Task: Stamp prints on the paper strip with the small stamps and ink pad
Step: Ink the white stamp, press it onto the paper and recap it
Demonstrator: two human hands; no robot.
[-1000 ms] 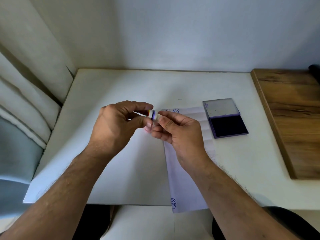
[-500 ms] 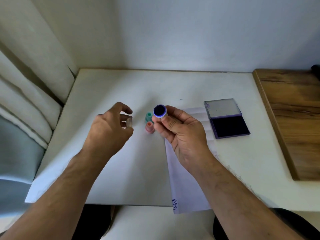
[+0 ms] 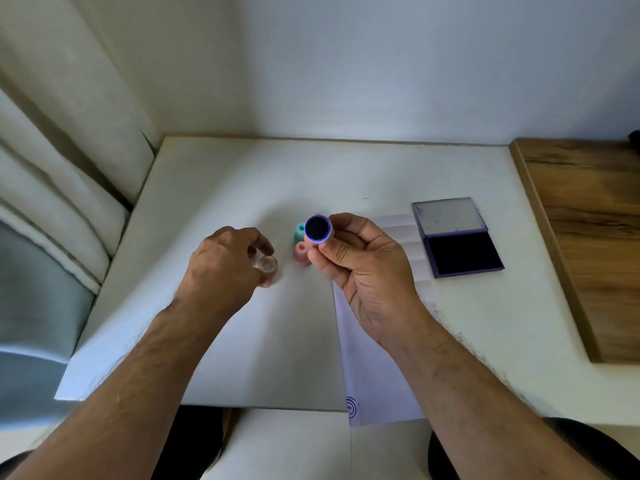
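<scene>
Pinching a round inked purple-faced stamp [image 3: 317, 229], the right hand [image 3: 363, 268] faced a barely printed white paper strip [image 3: 377, 358]; the left hand [image 3: 225, 271] gripped a clear cap [image 3: 267, 266].

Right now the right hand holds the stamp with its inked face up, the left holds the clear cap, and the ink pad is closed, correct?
Not quite: the head view shows the ink pad open, lid folded back. The right hand does hold the stamp, inked face up, and the left hand holds the clear cap.

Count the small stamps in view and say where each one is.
3. One stamp, inked face up, is held in the right hand. A green stamp and a pink stamp stand on the table just left of it. More may be hidden behind the hands.
</scene>
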